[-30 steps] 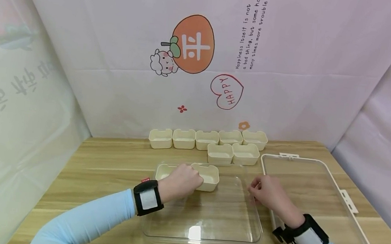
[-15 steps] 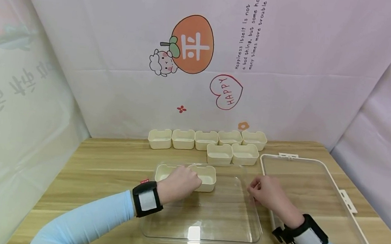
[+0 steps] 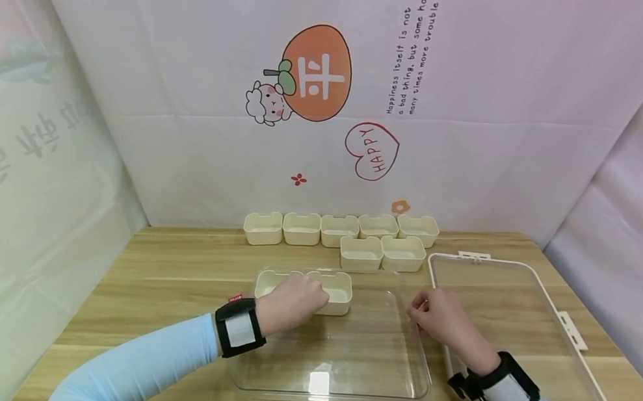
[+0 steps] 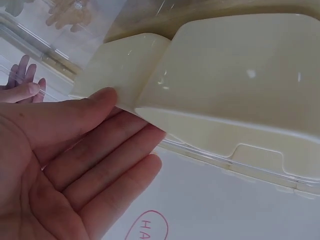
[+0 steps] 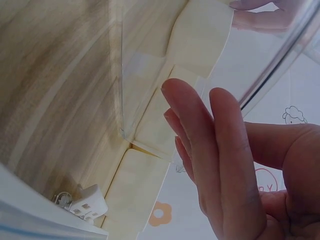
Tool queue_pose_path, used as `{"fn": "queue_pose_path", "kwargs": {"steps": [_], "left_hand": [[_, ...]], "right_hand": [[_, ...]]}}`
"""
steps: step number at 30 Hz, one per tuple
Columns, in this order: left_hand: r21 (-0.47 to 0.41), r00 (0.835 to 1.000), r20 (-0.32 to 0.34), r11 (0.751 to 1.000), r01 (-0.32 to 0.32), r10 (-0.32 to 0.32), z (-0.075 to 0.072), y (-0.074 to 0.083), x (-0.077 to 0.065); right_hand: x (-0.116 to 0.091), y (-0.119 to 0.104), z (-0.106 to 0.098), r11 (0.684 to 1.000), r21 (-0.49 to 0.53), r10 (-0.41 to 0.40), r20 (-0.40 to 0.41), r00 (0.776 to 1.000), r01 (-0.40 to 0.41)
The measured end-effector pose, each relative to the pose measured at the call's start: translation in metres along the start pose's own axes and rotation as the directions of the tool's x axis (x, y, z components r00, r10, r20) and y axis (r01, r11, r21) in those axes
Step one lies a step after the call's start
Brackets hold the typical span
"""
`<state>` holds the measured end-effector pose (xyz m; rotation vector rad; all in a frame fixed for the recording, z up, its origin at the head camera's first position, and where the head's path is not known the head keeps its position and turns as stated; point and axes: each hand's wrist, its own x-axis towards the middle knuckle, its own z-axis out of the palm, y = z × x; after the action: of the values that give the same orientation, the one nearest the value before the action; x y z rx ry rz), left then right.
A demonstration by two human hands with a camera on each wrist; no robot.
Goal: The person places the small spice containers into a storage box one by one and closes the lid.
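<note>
Inside a clear plastic box (image 3: 364, 355) stand two cream bins side by side along the back wall. My left hand (image 3: 294, 302) pinches the rim of the right-hand bin (image 3: 339, 295), thumb on one side and fingers on the other, as the left wrist view shows. The left-hand bin (image 3: 269, 281) is partly hidden behind that hand; its smooth outer wall fills the right of the left wrist view. At the box's right wall, my right hand (image 3: 439, 314) pinches the rim between thumb and fingers. The right wrist view shows its fingers (image 5: 195, 135) extended and close together.
Several more cream bins (image 3: 302, 228) line the back of the wooden table (image 3: 172, 276), with two (image 3: 362, 253) in front of that row. A clear lid with a white frame (image 3: 532, 270) lies to the right. A printed cloth (image 3: 192, 82) hangs behind.
My left hand has slid the right-hand bin a little to the left, up toward the other bin in the box. My right hand has stayed at the box's rim.
</note>
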<state>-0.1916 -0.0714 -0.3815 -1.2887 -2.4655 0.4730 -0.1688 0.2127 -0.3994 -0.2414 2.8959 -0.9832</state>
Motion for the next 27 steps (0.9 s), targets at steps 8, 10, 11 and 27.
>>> {"fn": "queue_pose_path", "kwargs": {"steps": [8,10,11,27], "left_hand": [[-0.003,1.000,-0.017,1.000,-0.017,0.017,0.0014,-0.0022,-0.0014],[-0.004,1.000,-0.024,1.000,-0.017,0.017,0.0014,-0.0023,-0.0015],[-0.004,1.000,-0.025,1.000,-0.016,0.016,0.0014,-0.0023,-0.0014],[-0.045,1.000,0.012,0.999,-0.002,0.002,-0.0043,-0.0031,0.0010]], "right_hand": [[0.0015,0.0000,0.0003,1.000,0.005,-0.002,-0.006,1.000,0.002],[0.0009,-0.0002,0.0007,1.000,-0.002,-0.015,-0.012,1.000,0.015],[0.0005,-0.0004,0.0010,1.000,-0.008,-0.022,-0.017,1.000,0.022],[-0.0034,-0.0029,0.0011,0.999,-0.032,-0.044,-0.028,0.999,0.043]]}}
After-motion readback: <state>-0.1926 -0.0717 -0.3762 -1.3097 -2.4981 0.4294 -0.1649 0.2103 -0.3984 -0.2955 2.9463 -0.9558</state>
